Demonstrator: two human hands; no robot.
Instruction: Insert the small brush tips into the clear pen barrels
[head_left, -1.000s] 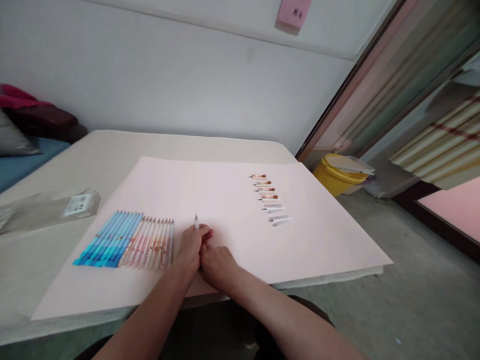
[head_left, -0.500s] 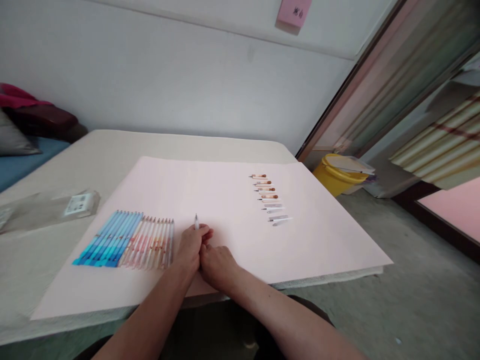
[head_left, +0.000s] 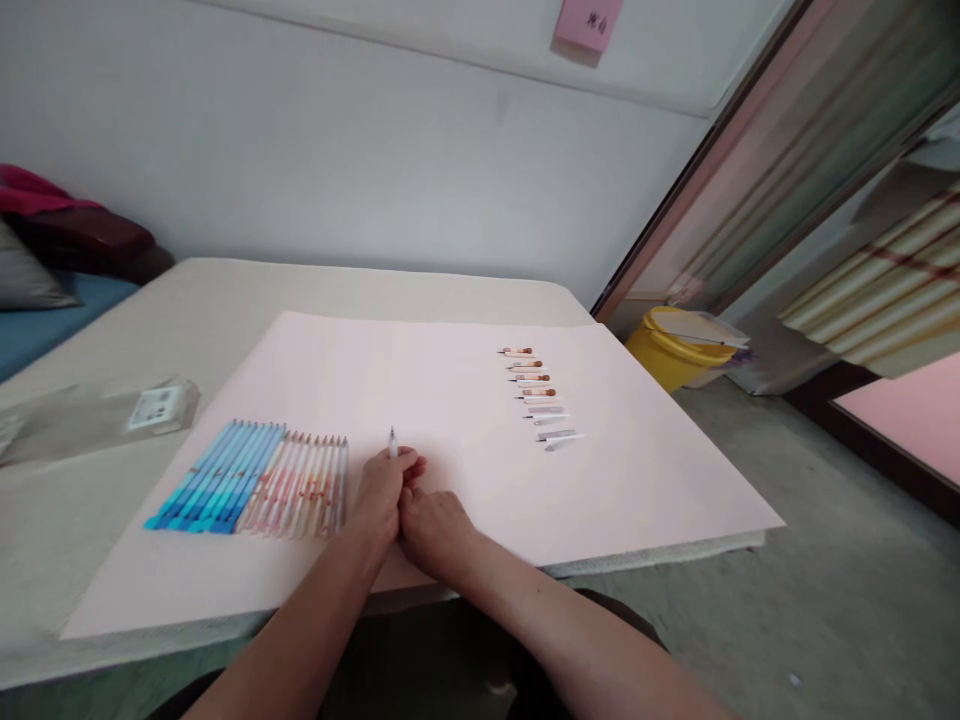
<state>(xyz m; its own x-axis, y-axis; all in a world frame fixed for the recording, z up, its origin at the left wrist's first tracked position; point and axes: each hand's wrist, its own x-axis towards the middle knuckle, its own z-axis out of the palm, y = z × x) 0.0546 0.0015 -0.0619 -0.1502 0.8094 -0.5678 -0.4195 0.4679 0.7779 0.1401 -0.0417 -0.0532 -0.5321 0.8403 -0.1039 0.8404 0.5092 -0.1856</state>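
My left hand (head_left: 382, 487) is closed round a clear-barrelled pen (head_left: 393, 445), whose tip points up and away past the fingers. Pressed against its inner side is my right hand (head_left: 436, 527), curled with the fingers bent inward. Whatever the right fingers grip, perhaps the pen's lower end, is hidden. Left of my hands lies a tight row of pens: blue ones (head_left: 221, 478) on the outside, then clear ones with pink and orange prints (head_left: 300, 485). To the right, short pen parts with brown ends (head_left: 538, 393) and plain whitish pen parts (head_left: 556, 436) form a column.
A pale pink sheet (head_left: 645, 480) covers much of the cream-coloured table (head_left: 225, 290). A clear plastic bag with a label (head_left: 154, 408) lies at the left. A yellow bucket (head_left: 671, 350) stands on the floor beyond the right edge. A wall (head_left: 375, 160) rises behind.
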